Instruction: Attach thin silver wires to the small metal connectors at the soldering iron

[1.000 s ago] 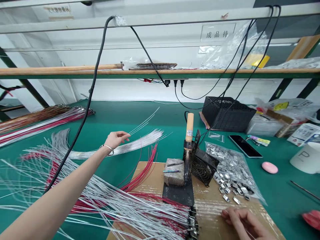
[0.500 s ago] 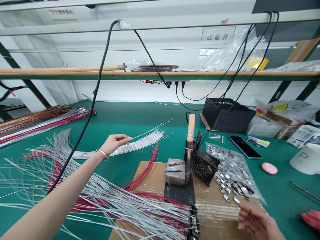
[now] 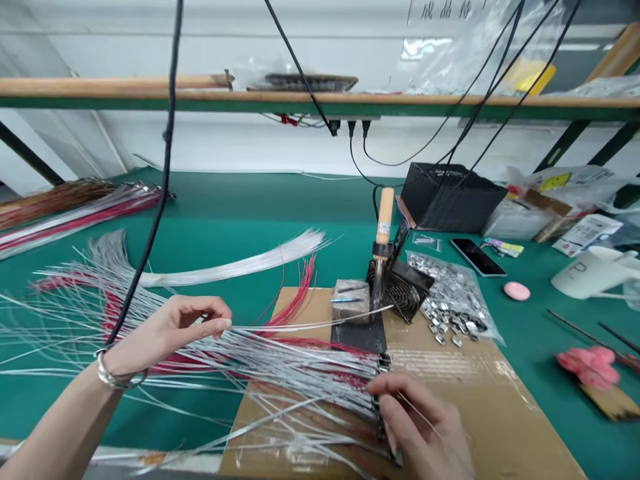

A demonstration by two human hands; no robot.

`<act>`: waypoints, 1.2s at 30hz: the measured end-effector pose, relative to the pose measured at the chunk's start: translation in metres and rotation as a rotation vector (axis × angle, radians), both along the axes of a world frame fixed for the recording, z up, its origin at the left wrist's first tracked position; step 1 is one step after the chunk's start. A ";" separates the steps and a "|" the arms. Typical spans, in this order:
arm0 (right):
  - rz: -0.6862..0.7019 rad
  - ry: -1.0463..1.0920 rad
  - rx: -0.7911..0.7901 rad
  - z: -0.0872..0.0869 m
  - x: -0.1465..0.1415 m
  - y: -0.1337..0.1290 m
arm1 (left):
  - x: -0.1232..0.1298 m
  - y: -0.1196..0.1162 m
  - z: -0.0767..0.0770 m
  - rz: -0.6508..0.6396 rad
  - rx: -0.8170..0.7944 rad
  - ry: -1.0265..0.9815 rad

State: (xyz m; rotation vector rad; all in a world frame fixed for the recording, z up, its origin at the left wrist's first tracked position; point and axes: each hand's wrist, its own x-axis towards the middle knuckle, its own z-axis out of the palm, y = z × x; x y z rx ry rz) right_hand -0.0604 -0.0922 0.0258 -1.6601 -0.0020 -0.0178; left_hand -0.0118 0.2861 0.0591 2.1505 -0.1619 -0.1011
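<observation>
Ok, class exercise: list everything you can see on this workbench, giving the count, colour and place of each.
soldering iron: one, wooden handle, upright at centre
stone block: one, grey, left of the iron
fan: one, black, right of the iron
bag of metal terminals: one, silver, right of the fan
phone: one, black, right of the bag
mouse: one, pink, right of the phone
mug: one, white, far right
crate: one, black, back of the bench
cardboard sheet: one, brown, front centre
wires: many, white and red, fanned across the cardboard
bracelet: one, silver, left wrist
left hand: one, over the wires
right hand: one, at the wire ends
</observation>
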 end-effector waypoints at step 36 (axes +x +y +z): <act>-0.049 -0.161 0.145 -0.007 0.002 0.024 | -0.019 -0.091 -0.008 -0.124 -0.023 -0.104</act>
